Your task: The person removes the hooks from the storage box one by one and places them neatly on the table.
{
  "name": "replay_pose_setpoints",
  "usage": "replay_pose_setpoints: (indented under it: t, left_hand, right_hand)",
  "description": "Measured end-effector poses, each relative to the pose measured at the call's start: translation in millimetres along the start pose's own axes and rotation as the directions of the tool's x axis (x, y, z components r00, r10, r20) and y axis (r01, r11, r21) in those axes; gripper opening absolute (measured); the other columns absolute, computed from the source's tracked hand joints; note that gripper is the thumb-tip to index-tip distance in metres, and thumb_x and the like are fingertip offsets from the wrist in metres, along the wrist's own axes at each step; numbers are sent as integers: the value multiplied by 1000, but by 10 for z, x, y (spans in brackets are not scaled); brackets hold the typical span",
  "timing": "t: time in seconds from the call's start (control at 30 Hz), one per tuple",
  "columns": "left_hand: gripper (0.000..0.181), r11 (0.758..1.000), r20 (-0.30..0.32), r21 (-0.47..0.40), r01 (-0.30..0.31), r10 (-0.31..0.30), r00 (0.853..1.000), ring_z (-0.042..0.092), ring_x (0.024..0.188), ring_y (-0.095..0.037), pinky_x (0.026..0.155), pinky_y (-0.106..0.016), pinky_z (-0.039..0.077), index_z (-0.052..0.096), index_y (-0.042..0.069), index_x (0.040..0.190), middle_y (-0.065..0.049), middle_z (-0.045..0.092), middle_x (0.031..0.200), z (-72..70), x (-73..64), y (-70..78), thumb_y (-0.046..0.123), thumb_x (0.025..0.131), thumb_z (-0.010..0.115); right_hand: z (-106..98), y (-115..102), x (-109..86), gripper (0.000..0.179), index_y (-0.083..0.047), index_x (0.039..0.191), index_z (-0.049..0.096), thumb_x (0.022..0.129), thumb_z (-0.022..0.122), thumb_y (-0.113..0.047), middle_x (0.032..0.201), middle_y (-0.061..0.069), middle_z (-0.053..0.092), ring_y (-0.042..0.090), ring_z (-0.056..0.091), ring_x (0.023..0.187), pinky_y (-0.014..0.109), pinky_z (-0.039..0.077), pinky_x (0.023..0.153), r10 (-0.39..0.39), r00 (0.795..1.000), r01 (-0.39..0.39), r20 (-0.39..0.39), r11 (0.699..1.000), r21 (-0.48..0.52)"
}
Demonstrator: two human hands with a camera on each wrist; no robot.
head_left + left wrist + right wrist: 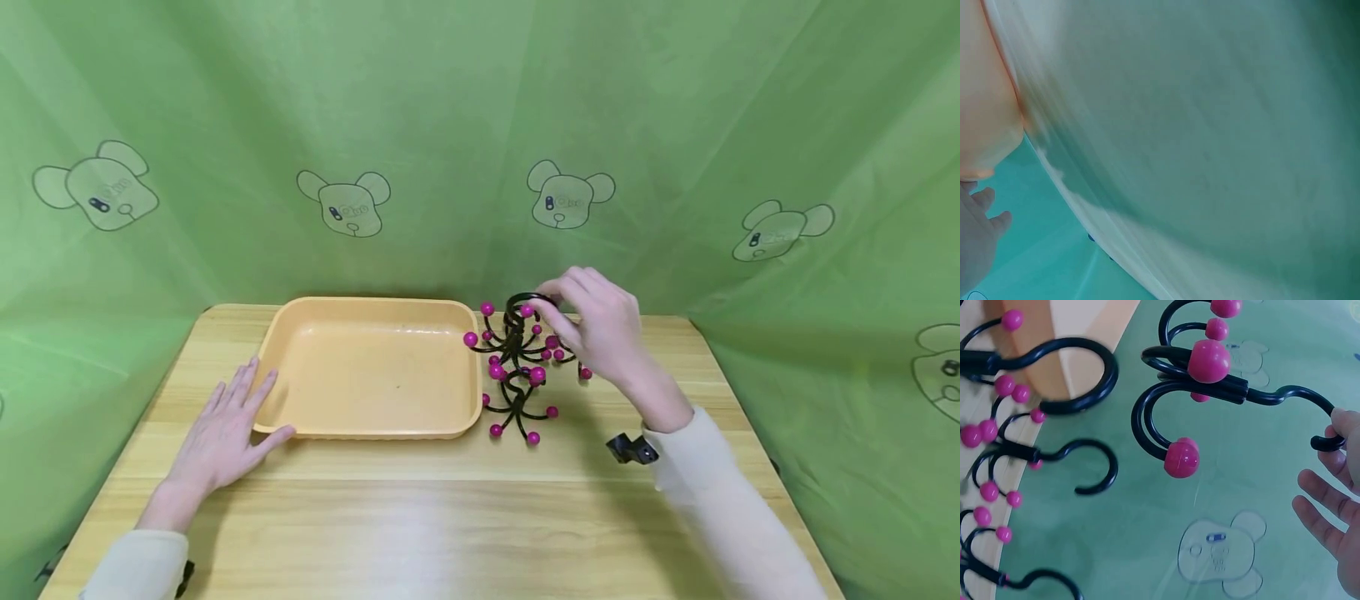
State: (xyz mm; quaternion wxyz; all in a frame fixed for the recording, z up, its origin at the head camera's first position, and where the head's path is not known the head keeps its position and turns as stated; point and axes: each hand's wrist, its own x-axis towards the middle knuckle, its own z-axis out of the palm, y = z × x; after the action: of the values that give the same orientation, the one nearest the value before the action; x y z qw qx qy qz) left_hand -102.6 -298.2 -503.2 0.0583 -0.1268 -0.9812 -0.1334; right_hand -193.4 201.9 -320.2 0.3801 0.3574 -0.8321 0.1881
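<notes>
My right hand (600, 329) pinches the curved end of a black claw-shaped hanger hook (1235, 390), whose arms are tipped with pink balls. In the right wrist view, thumb and index finger hold the hook's tip while the other fingers spread loosely. More hanger hooks of the same kind (517, 406) stand on the table just right of the tray; three of them show at the left of the right wrist view. My left hand (223, 437) lies with straight fingers at the front left corner of the yellow-orange tray (382, 367), touching its rim.
The tray sits at the back of the light wooden table (420, 533). Behind and beside the table hangs a green curtain (450, 100) with printed bear heads. A small black device (632, 449) is on the right sleeve.
</notes>
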Motion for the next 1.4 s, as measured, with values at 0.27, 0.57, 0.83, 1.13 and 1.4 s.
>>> replay_pose_setpoints:
  t: [0.27, 0.57, 0.83, 1.13, 1.4]
  left_hand:
    - [94, 1000, -4, -8, 4, -5, 1000, 18, 164, -44, 135, -61, 15, 24, 8, 168, -25, 10, 177, -2, 3, 5, 61, 100, 60]
    - [94, 1000, -9, -3, 4, -4, 1000, 20, 163, -46, 132, -64, 21, 25, 8, 168, -25, 10, 177, 23, -2, -13, 61, 99, 61]
    - [94, 1000, -13, 2, 5, -5, 1000, 22, 162, -47, 130, -64, 24, 25, 8, 168, -26, 13, 176, 25, 3, -25, 62, 99, 61]
    - [95, 1000, -10, 4, 6, -6, 1000, 22, 162, -46, 131, -63, 23, 23, 9, 169, -26, 13, 177, 32, -5, -31, 62, 99, 60]
    - [95, 1000, -3, 2, 9, -9, 1000, 22, 162, -47, 129, -65, 25, 24, 8, 168, -25, 12, 177, 25, 6, -22, 62, 99, 60]
  right_hand:
    - [-182, 206, -164, 52, -5, 97, 75, 106, 55, -53, 85, 9, 76, 24, 66, 69, 32, 48, 51, 28, 1000, -28, -1, 998, -51]
    - [-381, 378, -396, 32, -8, 100, 75, 103, 66, -38, 89, 8, 76, 25, 68, 78, 43, 55, 57, 111, 990, -105, 82, 992, -72]
    - [-480, 510, -572, 56, -9, 100, 76, 107, 50, -58, 91, 7, 76, 23, 65, 75, 36, 50, 53, 147, 980, -133, 132, 985, -107]
    - [-553, 647, -805, 21, -10, 102, 77, 98, 73, -31, 91, 7, 74, 19, 61, 71, 31, 49, 51, 164, 963, -134, 215, 980, -144]
    - [-561, 701, -1013, 14, -14, 100, 75, 88, 81, -13, 95, 4, 74, 20, 63, 74, 34, 52, 53, 193, 945, -159, 264, 977, -145]
